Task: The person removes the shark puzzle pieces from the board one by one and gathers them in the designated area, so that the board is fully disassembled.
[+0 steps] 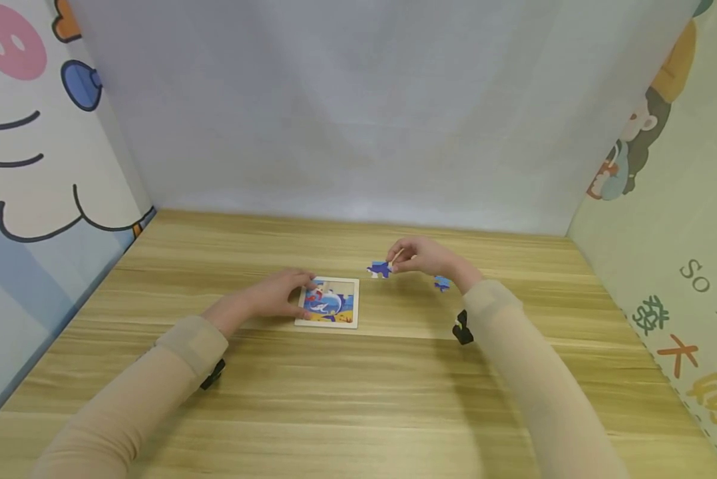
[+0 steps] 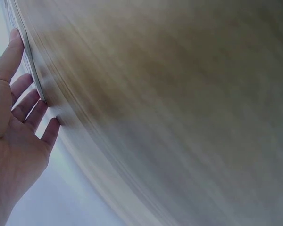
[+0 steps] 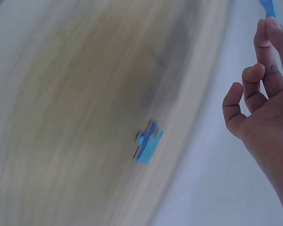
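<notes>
A square jigsaw puzzle [image 1: 328,324] with a pale frame lies on the table, its sea picture showing a white-bellied animal, blue water and a yellow bottom. My left hand [image 1: 280,295] rests at its left side, thumb near the lower corner and fingers near the upper one. In the left wrist view, the left hand's fingers [image 2: 37,113] touch the frame's edge. Beyond the puzzle's upper right, my right hand [image 1: 425,257] pinches a blue and purple puzzle piece [image 1: 379,269] between thumb and forefinger, slightly above the table. The piece's held edge is hidden by the fingertips.
Another blue puzzle piece [image 1: 442,283] lies on the wooden table [image 1: 334,399] below the right wrist. A pale cloth wall [image 1: 358,133] rises behind the table. Printed panels stand at the left and right. Black wrist mounts [image 1: 463,328] hang beneath both forearms.
</notes>
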Motion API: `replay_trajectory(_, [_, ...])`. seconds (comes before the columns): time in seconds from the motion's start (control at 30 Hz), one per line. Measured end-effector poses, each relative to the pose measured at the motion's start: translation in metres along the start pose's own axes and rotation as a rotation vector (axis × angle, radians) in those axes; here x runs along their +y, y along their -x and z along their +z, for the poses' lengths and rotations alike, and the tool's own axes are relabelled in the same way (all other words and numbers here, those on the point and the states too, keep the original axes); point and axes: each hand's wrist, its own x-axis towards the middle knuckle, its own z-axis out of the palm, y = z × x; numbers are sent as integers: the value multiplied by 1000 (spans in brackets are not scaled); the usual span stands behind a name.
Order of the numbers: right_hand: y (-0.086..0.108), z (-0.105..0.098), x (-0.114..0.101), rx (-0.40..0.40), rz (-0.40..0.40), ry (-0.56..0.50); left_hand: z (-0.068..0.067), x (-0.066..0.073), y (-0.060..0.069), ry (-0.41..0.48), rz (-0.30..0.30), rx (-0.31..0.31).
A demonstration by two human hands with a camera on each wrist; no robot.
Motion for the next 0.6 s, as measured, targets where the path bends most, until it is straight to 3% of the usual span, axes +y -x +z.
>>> replay_trajectory(0.6, [26, -16, 44, 26, 117, 32, -1, 1, 0, 9, -8, -10])
